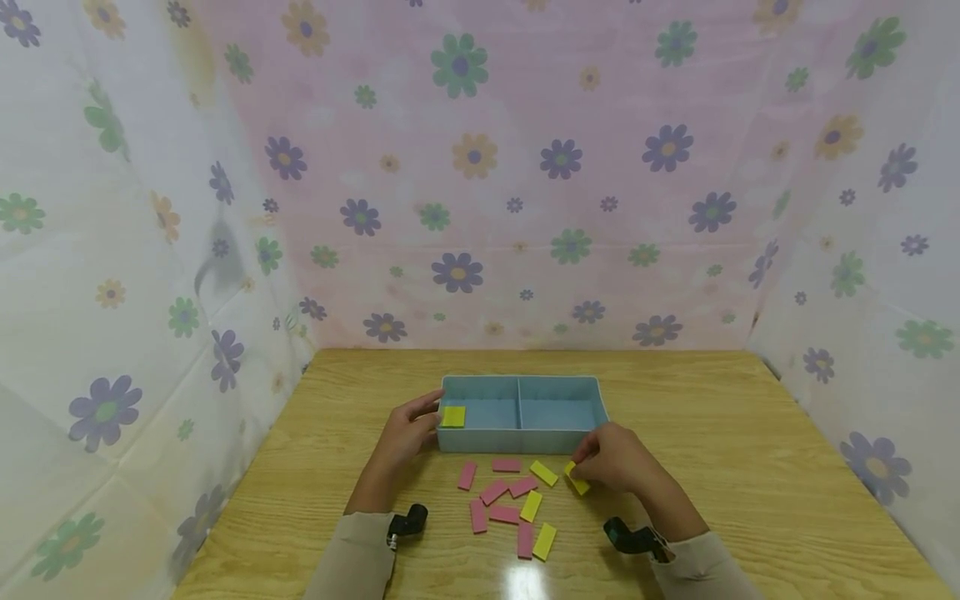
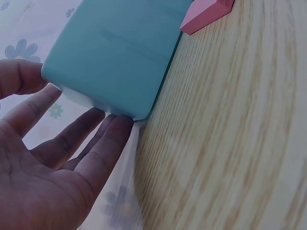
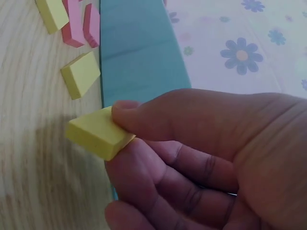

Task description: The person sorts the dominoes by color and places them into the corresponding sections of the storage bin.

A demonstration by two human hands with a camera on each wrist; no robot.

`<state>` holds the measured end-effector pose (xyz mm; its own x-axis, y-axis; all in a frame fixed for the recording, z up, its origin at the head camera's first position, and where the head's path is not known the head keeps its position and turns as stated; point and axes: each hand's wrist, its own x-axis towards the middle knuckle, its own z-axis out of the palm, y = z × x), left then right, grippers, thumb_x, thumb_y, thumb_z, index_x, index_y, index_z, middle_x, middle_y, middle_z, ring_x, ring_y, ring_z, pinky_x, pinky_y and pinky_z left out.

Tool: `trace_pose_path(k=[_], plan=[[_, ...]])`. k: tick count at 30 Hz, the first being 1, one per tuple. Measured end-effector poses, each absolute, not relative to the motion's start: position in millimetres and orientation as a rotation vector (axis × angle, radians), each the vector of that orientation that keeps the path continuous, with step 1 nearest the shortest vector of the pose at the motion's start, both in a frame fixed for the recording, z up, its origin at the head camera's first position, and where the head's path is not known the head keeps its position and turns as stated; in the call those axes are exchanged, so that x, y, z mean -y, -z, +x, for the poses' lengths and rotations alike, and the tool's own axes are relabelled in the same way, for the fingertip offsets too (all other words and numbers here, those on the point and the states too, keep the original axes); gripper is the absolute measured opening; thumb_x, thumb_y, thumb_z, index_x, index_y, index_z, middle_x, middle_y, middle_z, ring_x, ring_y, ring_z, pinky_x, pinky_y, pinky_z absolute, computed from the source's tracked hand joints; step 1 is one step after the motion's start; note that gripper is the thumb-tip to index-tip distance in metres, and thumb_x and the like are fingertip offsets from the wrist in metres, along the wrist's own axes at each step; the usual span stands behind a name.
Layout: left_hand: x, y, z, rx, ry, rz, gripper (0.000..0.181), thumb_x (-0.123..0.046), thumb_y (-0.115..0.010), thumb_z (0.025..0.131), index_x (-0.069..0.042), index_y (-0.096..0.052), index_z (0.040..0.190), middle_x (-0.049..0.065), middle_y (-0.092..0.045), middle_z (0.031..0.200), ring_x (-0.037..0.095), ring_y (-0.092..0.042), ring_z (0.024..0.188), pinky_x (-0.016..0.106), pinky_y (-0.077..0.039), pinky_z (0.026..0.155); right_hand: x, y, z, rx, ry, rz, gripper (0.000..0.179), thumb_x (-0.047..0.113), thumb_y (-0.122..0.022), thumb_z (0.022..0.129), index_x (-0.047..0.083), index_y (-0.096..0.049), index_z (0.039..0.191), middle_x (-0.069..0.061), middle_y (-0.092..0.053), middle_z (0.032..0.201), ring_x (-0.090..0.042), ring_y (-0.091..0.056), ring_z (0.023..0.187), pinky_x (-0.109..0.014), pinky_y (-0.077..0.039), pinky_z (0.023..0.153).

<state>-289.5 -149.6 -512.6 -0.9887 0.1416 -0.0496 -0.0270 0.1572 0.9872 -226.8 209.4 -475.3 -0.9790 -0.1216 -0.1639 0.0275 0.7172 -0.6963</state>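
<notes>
The right hand [image 1: 617, 458] pinches a yellow block [image 1: 577, 481] near the box [image 1: 480, 442], perhaps just off the table [image 1: 675, 392]; the left hand [image 1: 405, 432], fingers spread, touches the box's left end. Likely the pick-up step; moving on calls for clearing the rim.

Table [image 1: 675, 400]: wood-grain top, smooth, glossy, hard glare toward near edge. Box [image 1: 480, 442] toward far edge: looks like smooth plastic, low sheen. Yellow blocks [image 1: 544, 542], pink blocks [image 1: 525, 540] between box and near edge: smooth, matt, wood or plastic unclear. Backdrop [image 1: 517, 225] beyond far edge: creased sheet. Sleeves [image 1: 348, 554]: matt cloth.
</notes>
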Motion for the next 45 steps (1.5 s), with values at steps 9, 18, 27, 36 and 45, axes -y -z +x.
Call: trace_pose_path(k=[9, 18, 27, 36, 45], plan=[[148.6, 513.6, -290.1, -2.289, -1.957, 0.091, 0.047, -0.013, -0.058, 0.102, -0.020, -0.059, 0.149, 0.018, -0.053, 0.153, 0.036, -0.056, 0.137, 0.047, -0.055, 0.105, -211.1, 463.9, -227.6, -2.655, 1.278, -0.167, 0.016, 0.016, -0.086, 0.083, 0.007, -0.075, 0.091, -0.004, -0.070, 0.080, -0.018, -0.065, 0.067, -0.032, -0.057, 0.059], [148.8, 513.2, -290.4, -2.298, -1.961, 0.100, 0.046, -0.013, -0.058, 0.103, -0.020, -0.059, 0.149, 0.018, -0.052, 0.154, 0.038, -0.054, 0.139, 0.049, -0.053, 0.106, -202.7, 441.6, -238.4, -2.704, 1.289, -0.175, 0.016, 0.022, -0.084, 0.085, 0.010, -0.077, 0.094, -0.002, -0.072, 0.083, -0.017, -0.067, 0.071, -0.033, -0.057, 0.062], [149.5, 514.1, -293.2, -2.265, -1.983, 0.123, 0.047, -0.011, -0.058, 0.103, -0.017, -0.058, 0.149, 0.019, -0.052, 0.154, 0.038, -0.055, 0.138, 0.048, -0.054, 0.104, -196.6, 424.6, -256.8, -2.673, 1.321, -0.181, 0.019, 0.021, -0.080, 0.090, 0.007, -0.077, 0.103, -0.005, -0.074, 0.088, -0.032, -0.072, 0.081, -0.046, -0.063, 0.074], [151.2, 513.9, -292.0, -2.247, -1.994, 0.155, 0.047, -0.011, -0.057, 0.103, -0.015, -0.056, 0.151, 0.020, -0.051, 0.155, 0.038, -0.055, 0.138, 0.047, -0.056, 0.103, -187.2, 416.1, -274.4, -2.629, 1.360, -0.233, 0.020, 0.020, -0.080, 0.091, 0.006, -0.076, 0.104, -0.007, -0.075, 0.093, -0.034, -0.073, 0.086, -0.046, -0.064, 0.078], [151.6, 512.5, -291.7, -2.198, -2.031, 0.139, 0.048, -0.009, -0.058, 0.103, -0.013, -0.056, 0.150, 0.020, -0.051, 0.154, 0.038, -0.054, 0.139, 0.046, -0.054, 0.105, -174.6, 409.6, -287.5, -2.625, 1.344, -0.181, 0.020, 0.020, -0.081, 0.089, 0.006, -0.076, 0.103, -0.009, -0.074, 0.097, -0.034, -0.073, 0.088, -0.045, -0.064, 0.079]])
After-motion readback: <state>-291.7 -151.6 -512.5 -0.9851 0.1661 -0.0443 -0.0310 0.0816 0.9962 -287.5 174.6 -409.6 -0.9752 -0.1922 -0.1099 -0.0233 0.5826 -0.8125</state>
